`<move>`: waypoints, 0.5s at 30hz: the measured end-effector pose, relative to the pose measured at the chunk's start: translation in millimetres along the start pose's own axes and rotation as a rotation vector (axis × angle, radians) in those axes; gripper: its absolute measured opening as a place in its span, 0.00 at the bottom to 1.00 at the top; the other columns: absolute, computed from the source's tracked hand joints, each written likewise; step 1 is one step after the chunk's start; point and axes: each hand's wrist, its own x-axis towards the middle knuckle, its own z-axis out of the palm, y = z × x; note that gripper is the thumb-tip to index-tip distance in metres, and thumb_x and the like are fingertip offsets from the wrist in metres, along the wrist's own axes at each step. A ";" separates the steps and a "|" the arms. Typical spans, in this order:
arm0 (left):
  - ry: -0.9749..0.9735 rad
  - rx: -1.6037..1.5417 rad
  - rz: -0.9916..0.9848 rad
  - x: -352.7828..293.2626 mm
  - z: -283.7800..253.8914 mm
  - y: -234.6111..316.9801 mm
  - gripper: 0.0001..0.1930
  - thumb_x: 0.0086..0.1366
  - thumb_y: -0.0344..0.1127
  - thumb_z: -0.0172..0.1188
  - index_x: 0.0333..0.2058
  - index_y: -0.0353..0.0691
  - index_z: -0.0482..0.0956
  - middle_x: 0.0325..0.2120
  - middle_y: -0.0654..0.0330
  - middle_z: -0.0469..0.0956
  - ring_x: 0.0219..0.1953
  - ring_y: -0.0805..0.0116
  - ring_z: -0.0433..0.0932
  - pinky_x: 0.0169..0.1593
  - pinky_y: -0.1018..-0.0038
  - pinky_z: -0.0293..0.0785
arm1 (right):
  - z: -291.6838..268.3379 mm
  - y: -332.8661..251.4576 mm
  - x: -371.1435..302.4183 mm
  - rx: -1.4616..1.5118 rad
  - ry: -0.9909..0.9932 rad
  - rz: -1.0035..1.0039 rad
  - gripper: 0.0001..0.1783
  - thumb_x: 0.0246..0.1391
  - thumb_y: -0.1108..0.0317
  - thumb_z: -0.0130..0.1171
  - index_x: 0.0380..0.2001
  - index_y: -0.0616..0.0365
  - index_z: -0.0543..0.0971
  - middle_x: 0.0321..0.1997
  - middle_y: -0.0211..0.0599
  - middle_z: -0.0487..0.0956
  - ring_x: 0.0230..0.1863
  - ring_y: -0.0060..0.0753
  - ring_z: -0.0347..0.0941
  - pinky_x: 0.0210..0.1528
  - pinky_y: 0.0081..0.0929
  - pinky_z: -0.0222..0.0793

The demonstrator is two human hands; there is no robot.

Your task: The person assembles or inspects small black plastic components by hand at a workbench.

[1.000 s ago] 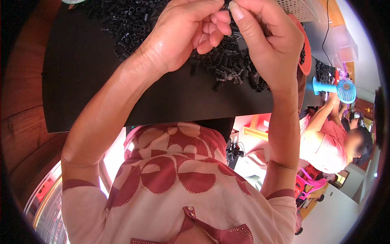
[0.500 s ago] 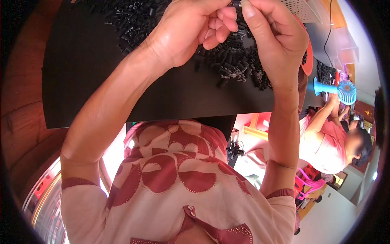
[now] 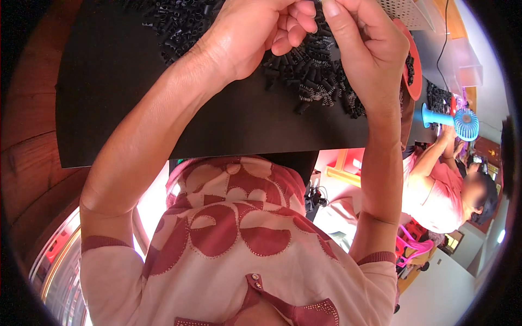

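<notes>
Both my hands meet at the top edge of the view, over a dark tabletop (image 3: 119, 87). My left hand (image 3: 253, 35) has its fingers curled, with thumb and forefinger running to the picture's edge. Opposite it, my right hand (image 3: 372, 54) pinches with thumb against forefinger. Whatever sits between the fingertips is small and mostly cut off, so I cannot make it out. Below and between the hands lies a heap of small black parts with metal coil springs (image 3: 318, 89). Left of it, behind my left wrist, small black tube-like pieces (image 3: 176, 27) are spread in a loose pile.
An orange-red dish (image 3: 415, 81) holding some black pieces stands right of my right hand. Behind it is a white perforated basket (image 3: 405, 13). Farther right are a blue fan (image 3: 465, 125), a hanging cable (image 3: 439, 60) and a seated person in pink (image 3: 435, 198) working at the table.
Both hands have shifted slightly upward and stay close together at the top edge. The dark bit seen at the fingertips before is now nearly out of the picture.
</notes>
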 end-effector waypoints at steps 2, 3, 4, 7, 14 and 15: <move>0.009 0.005 0.020 0.1 -5.0 0.1 0.17 0.78 0.42 0.52 0.29 0.41 0.77 0.22 0.62 0.79 0.18 0.76 0.72 0.18 0.81 0.61 | 22.8 -45.0 21.3 -0.467 -0.101 0.279 0.02 0.63 0.77 0.61 0.35 0.65 0.80 0.28 0.33 0.77 0.29 0.21 0.73 0.33 0.20 0.67; 0.009 0.007 0.018 0.6 -4.5 0.4 0.17 0.78 0.42 0.52 0.29 0.41 0.77 0.22 0.62 0.79 0.18 0.76 0.72 0.18 0.81 0.61 | 29.7 -63.5 29.7 -0.951 -0.201 0.555 0.02 0.62 0.78 0.61 0.35 0.65 0.80 0.28 0.33 0.77 0.28 0.22 0.72 0.32 0.21 0.67; 0.015 0.021 0.016 1.4 -4.3 0.0 0.17 0.78 0.41 0.52 0.29 0.41 0.77 0.22 0.62 0.79 0.17 0.76 0.72 0.17 0.80 0.61 | 29.7 -64.2 29.8 -0.954 -0.198 0.557 0.02 0.62 0.78 0.61 0.35 0.65 0.80 0.28 0.33 0.77 0.28 0.22 0.72 0.32 0.21 0.67; 0.017 0.038 0.012 2.5 -3.9 -1.7 0.17 0.78 0.41 0.52 0.29 0.41 0.77 0.22 0.62 0.79 0.17 0.76 0.72 0.17 0.80 0.61 | 27.6 -64.0 27.8 -0.977 -0.204 0.522 0.01 0.61 0.79 0.61 0.34 0.65 0.80 0.28 0.35 0.77 0.27 0.24 0.73 0.31 0.21 0.67; 0.046 0.113 -0.003 0.7 -1.2 -3.8 0.17 0.78 0.41 0.52 0.29 0.41 0.77 0.21 0.62 0.79 0.17 0.76 0.72 0.17 0.81 0.61 | 25.7 -64.8 25.6 -0.987 -0.212 0.496 0.00 0.60 0.79 0.62 0.34 0.65 0.80 0.28 0.36 0.77 0.26 0.26 0.73 0.30 0.23 0.67; 0.046 0.113 -0.005 1.2 -1.7 -4.1 0.17 0.78 0.41 0.52 0.29 0.41 0.77 0.21 0.62 0.79 0.17 0.76 0.72 0.17 0.81 0.61 | 25.7 -65.6 25.2 -1.009 -0.233 0.492 0.01 0.60 0.79 0.62 0.34 0.65 0.80 0.28 0.36 0.77 0.26 0.26 0.73 0.30 0.23 0.67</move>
